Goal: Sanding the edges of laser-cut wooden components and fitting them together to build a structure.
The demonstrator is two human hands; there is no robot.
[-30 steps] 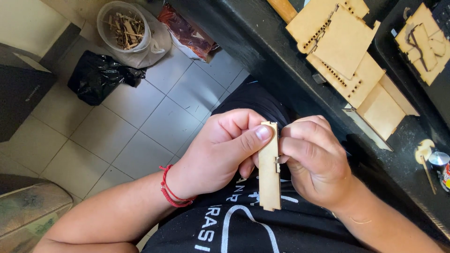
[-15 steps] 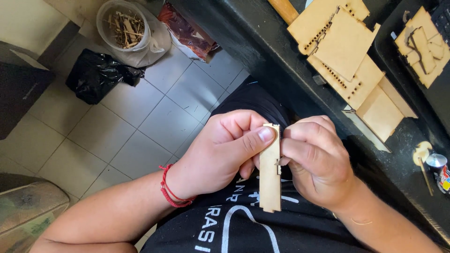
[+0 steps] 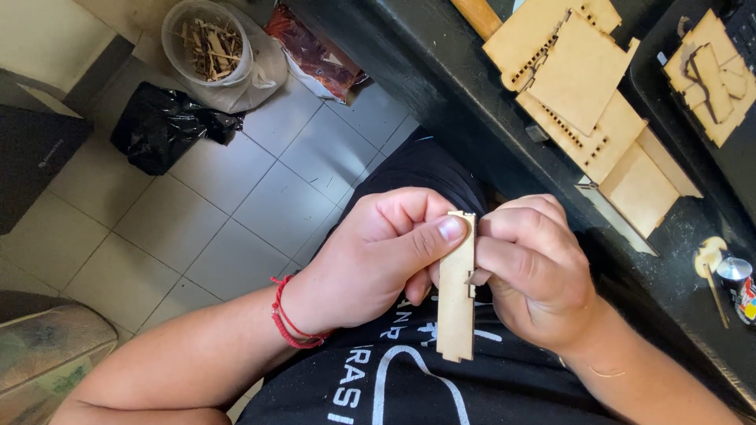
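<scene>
Pale laser-cut fibreboard was what the person had in both hands: a narrow notched wooden strip (image 3: 456,295), held upright just above the lap, a little right of the middle of the view. The left hand (image 3: 378,256) came in from eight o'clock, its thumb pressed flat against the strip's upper face and the other fingers curled behind it, so the grip was closed on the piece. A red cord bracelet (image 3: 290,323) circled that wrist. The right hand (image 3: 535,271) met the strip from four o'clock, fingers folded tight against its right edge and pinching a small dark sliver (image 3: 477,276) that touched the strip about halfway down; both hands were touching the wood and nearly touching each other. Behind them lay the person's black printed T-shirt (image 3: 409,386). Toward one o'clock a black workbench (image 3: 441,86) carried a stack of flat fibreboard panels (image 3: 579,79) with rows of small square holes, and further out at two o'clock a second pile of cut offcuts (image 3: 713,75). At three o'clock, near the bench edge, sat a small tin can (image 3: 740,275) beside a thin stick. On the tiled floor (image 3: 228,205) at eleven o'clock stood a clear plastic tub of wood scraps (image 3: 209,43), with a black plastic bag (image 3: 161,134) just beside it at ten o'clock.
</scene>
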